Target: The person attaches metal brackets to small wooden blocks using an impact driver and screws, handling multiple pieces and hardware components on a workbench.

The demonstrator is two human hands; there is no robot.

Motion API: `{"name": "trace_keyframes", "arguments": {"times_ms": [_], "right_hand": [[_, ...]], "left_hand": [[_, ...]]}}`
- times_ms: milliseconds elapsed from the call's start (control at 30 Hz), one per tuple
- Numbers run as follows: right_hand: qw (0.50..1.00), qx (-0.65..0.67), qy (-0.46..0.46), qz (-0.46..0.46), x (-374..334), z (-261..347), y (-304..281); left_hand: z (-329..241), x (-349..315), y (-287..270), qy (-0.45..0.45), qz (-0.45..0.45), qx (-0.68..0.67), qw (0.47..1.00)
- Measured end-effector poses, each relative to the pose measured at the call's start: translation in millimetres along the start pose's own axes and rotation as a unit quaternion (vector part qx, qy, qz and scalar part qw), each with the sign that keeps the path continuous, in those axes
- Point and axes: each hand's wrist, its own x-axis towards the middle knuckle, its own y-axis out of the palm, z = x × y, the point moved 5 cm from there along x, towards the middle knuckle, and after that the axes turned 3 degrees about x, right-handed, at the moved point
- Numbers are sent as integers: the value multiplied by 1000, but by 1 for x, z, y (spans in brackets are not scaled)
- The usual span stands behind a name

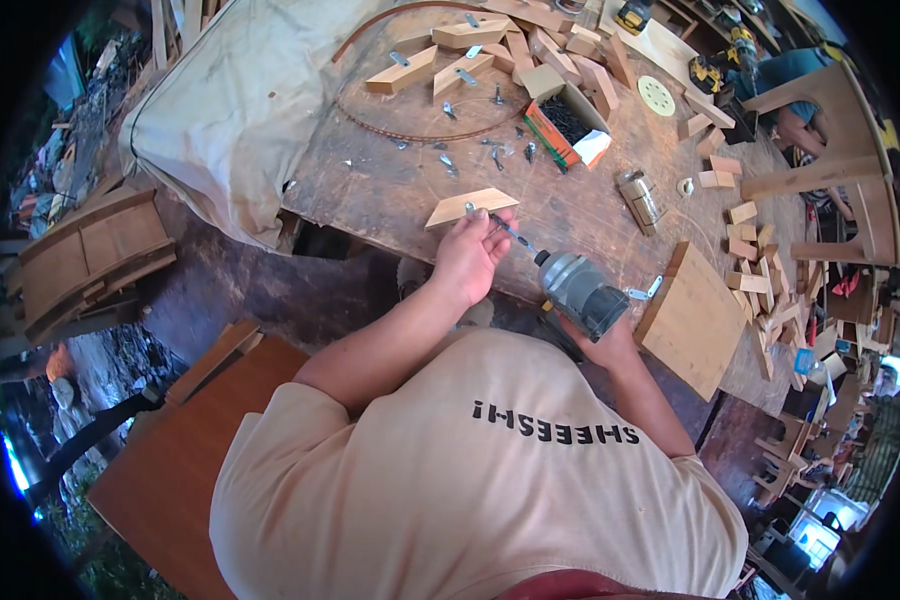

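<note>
My right hand (607, 343) grips a cordless drill driver (582, 292) with a grey body, its long bit (515, 237) pointing up and left. At the bit's tip, my left hand (470, 252) has thumb and fingers pinched together against the near edge of a wood block (478, 202) with slanted ends. A small metal bracket (470, 208) shows on that block beside my thumb. What the pinched fingers hold is too small to make out. The block lies near the front edge of the worn wooden workbench (390, 200).
Beyond lie loose brackets (448, 110), an open box of dark screws (567, 125) and several blocks with brackets (402, 72). A clear container (638, 200), a board (692, 320) and stacked offcuts (760, 280) are right. Pale cloth (240, 110) drapes the left; a person's arm (800, 130) shows far right.
</note>
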Motion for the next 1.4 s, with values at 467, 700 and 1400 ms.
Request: {"name": "trace_keyframes", "arguments": {"times_ms": [467,700,1400], "right_hand": [[991,-73,47,102,36,21,0],[989,-41,76,118,48,26,4],[980,-93,57,167,97,33,-20]], "left_hand": [[4,15,-29,-32,-36,-25,999],[-3,21,-35,-44,-5,-34,998],[-2,18,-20,-100,98,-25,990]]}}
